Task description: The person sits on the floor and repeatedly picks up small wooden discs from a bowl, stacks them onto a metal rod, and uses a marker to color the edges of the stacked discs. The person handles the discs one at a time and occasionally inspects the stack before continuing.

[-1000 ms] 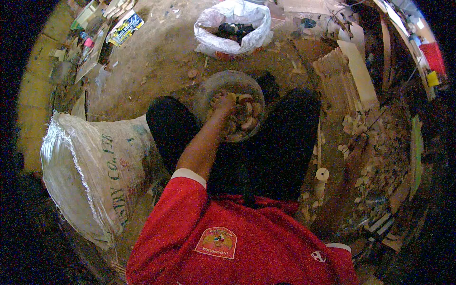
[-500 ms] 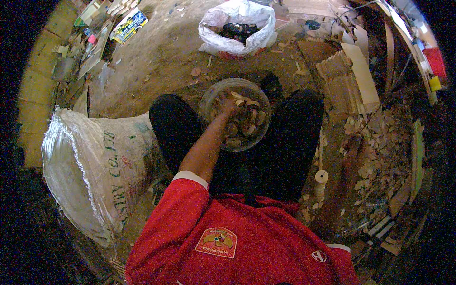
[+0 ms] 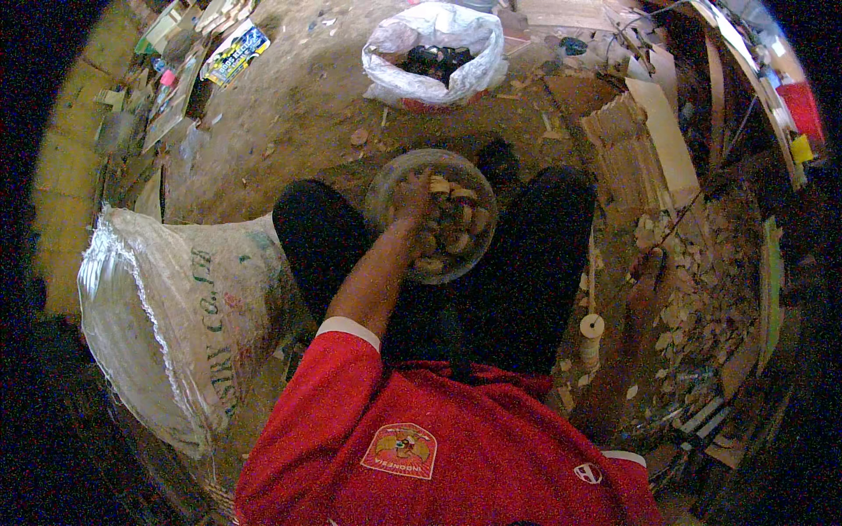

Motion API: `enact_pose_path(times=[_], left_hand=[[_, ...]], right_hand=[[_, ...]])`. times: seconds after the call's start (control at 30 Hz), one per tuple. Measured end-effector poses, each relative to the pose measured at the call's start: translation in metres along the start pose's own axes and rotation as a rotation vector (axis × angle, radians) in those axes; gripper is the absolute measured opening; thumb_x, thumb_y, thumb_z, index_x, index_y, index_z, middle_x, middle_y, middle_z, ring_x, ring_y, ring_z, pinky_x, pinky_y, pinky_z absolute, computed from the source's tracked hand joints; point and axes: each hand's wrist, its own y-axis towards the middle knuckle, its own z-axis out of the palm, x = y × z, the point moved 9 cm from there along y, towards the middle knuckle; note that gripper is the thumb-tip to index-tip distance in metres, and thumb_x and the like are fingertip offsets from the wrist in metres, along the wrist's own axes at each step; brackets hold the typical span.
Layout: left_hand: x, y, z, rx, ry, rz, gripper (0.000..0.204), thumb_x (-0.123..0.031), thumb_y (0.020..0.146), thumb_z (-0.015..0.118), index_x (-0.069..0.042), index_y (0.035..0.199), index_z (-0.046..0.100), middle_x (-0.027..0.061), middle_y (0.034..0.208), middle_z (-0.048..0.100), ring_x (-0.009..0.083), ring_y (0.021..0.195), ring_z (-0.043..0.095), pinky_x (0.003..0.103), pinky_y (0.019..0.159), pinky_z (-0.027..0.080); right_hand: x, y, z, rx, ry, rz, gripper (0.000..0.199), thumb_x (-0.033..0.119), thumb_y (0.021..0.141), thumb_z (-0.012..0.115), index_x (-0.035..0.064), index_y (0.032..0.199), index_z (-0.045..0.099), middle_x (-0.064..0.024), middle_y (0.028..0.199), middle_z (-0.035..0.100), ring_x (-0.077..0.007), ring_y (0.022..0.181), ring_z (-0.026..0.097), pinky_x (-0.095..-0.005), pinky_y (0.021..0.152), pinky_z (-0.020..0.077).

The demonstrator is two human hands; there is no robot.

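Observation:
My left hand (image 3: 410, 197) reaches down into a round, see-through tub (image 3: 487, 250) between my knees. Round, pale wooden pieces (image 3: 454, 238) lie in the tub beside and under that hand. Its fingers are dim and blurred among them, so their grip is hidden. Out to the right, low over the floor, my right hand (image 3: 647, 265) is in shadow with its fingers curled. A thin dark rod (image 3: 688, 209) seems to run up and to the right from it; whether the fingers hold it is unclear. Left of that forearm stands a stack of pale discs (image 3: 591, 328) with a centre hole.
A filled woven sack (image 3: 189, 307) lies against my left leg. Beyond the tub, an open white sack (image 3: 386, 74) holds dark items. At the right are brown corrugated sheets (image 3: 614, 145), a board (image 3: 662, 131) and scattered wood chips (image 3: 697, 307).
My left hand has sunk slightly deeper and shifted left in the tub, and some wooden pieces beside it have shifted. My right hand stays in nearly the same place.

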Motion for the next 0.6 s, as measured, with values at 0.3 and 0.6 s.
enact_pose_path(times=[0.3, 0.6], left_hand=[[0.001, 0.010, -0.043, 0.231, -0.450, -0.241, 0.064, -0.041, 0.087, 0.076, -0.002, 0.134, 0.057, 0.0264, 0.127, 0.065, 0.0457, 0.116, 0.064, 0.053, 0.097, 0.053], [0.006, 0.014, -0.020, 0.402, -0.278, -0.100, 0.074, -0.057, 0.088, 0.070, 0.003, 0.130, 0.061, 0.0279, 0.128, 0.066, 0.0454, 0.120, 0.063, 0.055, 0.099, 0.052]], right_hand=[[0.004, -0.002, 0.001, -0.009, -0.099, -0.016, 0.027, 0.034, 0.107, 0.058, 0.0086, 0.098, 0.063, 0.0001, 0.079, 0.060, -0.0097, 0.063, 0.051, -0.0272, 0.055, 0.0424], [0.054, -0.015, 0.034, 0.008, -0.040, -0.185, 0.031, 0.031, 0.109, 0.054, 0.0082, 0.089, 0.059, 0.0024, 0.071, 0.055, -0.0094, 0.060, 0.045, -0.0275, 0.052, 0.0361]])
